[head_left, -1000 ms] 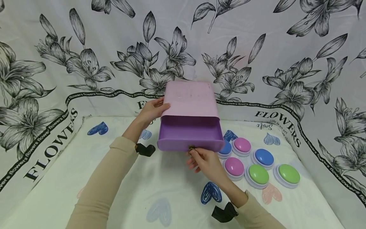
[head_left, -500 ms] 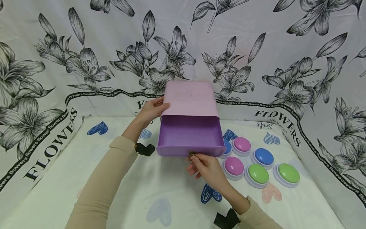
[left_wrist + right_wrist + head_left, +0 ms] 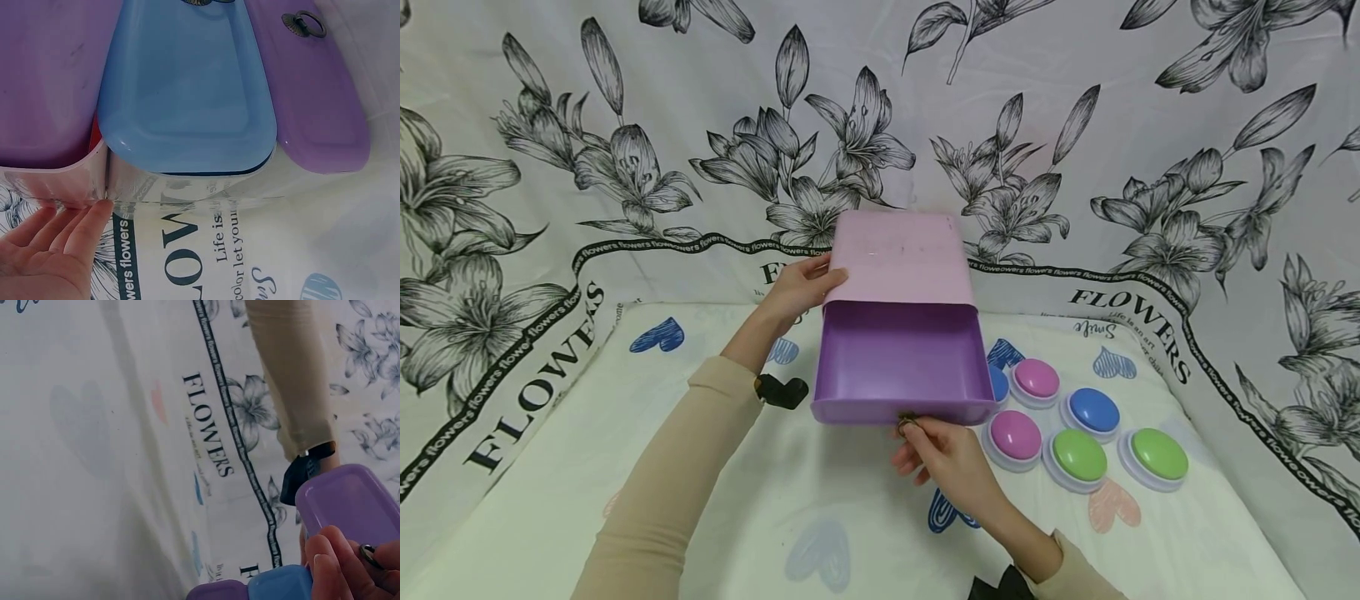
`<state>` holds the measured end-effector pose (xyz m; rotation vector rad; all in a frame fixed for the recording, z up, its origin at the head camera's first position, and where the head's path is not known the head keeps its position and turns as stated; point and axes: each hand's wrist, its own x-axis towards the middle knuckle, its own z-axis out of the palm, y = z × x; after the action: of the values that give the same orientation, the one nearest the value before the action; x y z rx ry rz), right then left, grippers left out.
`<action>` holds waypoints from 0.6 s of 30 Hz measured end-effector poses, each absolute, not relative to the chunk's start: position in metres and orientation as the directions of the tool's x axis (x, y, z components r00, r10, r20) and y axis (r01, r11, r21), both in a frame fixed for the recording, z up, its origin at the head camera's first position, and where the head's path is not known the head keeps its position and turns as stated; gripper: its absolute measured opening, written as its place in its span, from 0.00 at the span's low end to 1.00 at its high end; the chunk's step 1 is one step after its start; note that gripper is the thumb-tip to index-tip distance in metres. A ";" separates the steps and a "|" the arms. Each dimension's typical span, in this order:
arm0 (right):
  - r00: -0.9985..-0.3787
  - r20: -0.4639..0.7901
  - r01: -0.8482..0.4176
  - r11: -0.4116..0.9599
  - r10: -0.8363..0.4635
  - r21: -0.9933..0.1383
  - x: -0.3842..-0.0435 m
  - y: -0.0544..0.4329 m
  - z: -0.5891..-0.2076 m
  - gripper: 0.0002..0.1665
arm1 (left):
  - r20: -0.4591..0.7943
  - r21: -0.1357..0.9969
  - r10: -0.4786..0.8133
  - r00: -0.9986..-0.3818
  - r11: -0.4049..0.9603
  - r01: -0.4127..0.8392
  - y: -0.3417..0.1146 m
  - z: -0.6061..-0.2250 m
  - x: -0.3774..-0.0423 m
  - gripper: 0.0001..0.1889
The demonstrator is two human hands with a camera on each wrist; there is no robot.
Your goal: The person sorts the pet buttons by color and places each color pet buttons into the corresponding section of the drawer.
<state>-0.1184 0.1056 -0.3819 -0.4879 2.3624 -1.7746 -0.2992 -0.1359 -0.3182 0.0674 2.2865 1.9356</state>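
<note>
A drawer cabinet with a pale pink top [image 3: 898, 258] stands upright at the middle. Its purple top drawer [image 3: 865, 412] is pulled far out; I see nothing inside it. My left hand [image 3: 802, 292] rests against the cabinet's left side near the top, thumb by the upper edge. In the left wrist view its fingers [image 3: 69, 234] lie straight along the wall. My right hand [image 3: 951, 467] pinches the small bronze ring handle [image 3: 905, 422] on the drawer's front. Below, a blue drawer [image 3: 187, 87] and another purple drawer [image 3: 325, 94] are closed, each with a similar ring.
Right of the cabinet lie several round domed push buttons on white bases: a pink button [image 3: 1016, 435], a blue button [image 3: 1093, 410] and a green button [image 3: 1078, 454] among them. A white cloth with heart prints [image 3: 817, 554] covers the table; a flower-printed curtain [image 3: 730, 100] hangs behind.
My right hand has drawn the top drawer further out toward me, so more of its inside shows. The left hand has stayed at the cabinet's side.
</note>
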 end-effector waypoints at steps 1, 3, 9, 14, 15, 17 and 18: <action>-0.937 0.078 -0.168 0.245 -0.341 -0.955 -0.119 0.106 -0.386 0.18 | -0.081 0.984 0.128 -0.988 0.168 -0.059 -0.136 -0.318 -0.299 0.36; -0.936 0.081 -0.171 0.239 -0.343 -0.956 -0.117 0.106 -0.388 0.20 | -0.082 0.984 0.127 -0.988 0.167 -0.060 -0.136 -0.319 -0.299 0.36; -0.939 0.057 -0.142 0.230 -0.340 -0.963 -0.113 0.105 -0.392 0.23 | -0.083 0.985 0.128 -0.988 0.159 -0.062 -0.136 -0.319 -0.299 0.36; -0.942 0.047 -0.127 0.223 -0.333 -0.967 -0.110 0.105 -0.392 0.22 | -0.085 0.985 0.134 -0.987 0.158 -0.064 -0.137 -0.319 -0.300 0.37; -0.942 0.042 -0.121 0.222 -0.332 -0.967 -0.109 0.105 -0.392 0.21 | -0.087 0.985 0.134 -0.987 0.162 -0.065 -0.137 -0.319 -0.299 0.37; -0.945 0.030 -0.107 0.223 -0.327 -0.969 -0.108 0.105 -0.390 0.21 | -0.088 0.984 0.133 -0.987 0.164 -0.066 -0.136 -0.318 -0.299 0.37; -0.946 0.023 -0.101 0.225 -0.324 -0.969 -0.107 0.105 -0.390 0.20 | -0.087 0.984 0.134 -0.987 0.165 -0.065 -0.136 -0.317 -0.299 0.37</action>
<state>-0.1074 0.1047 -0.3895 -0.4056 2.3091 -1.8038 -0.2989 -0.1362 -0.3173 0.0681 2.2759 1.9345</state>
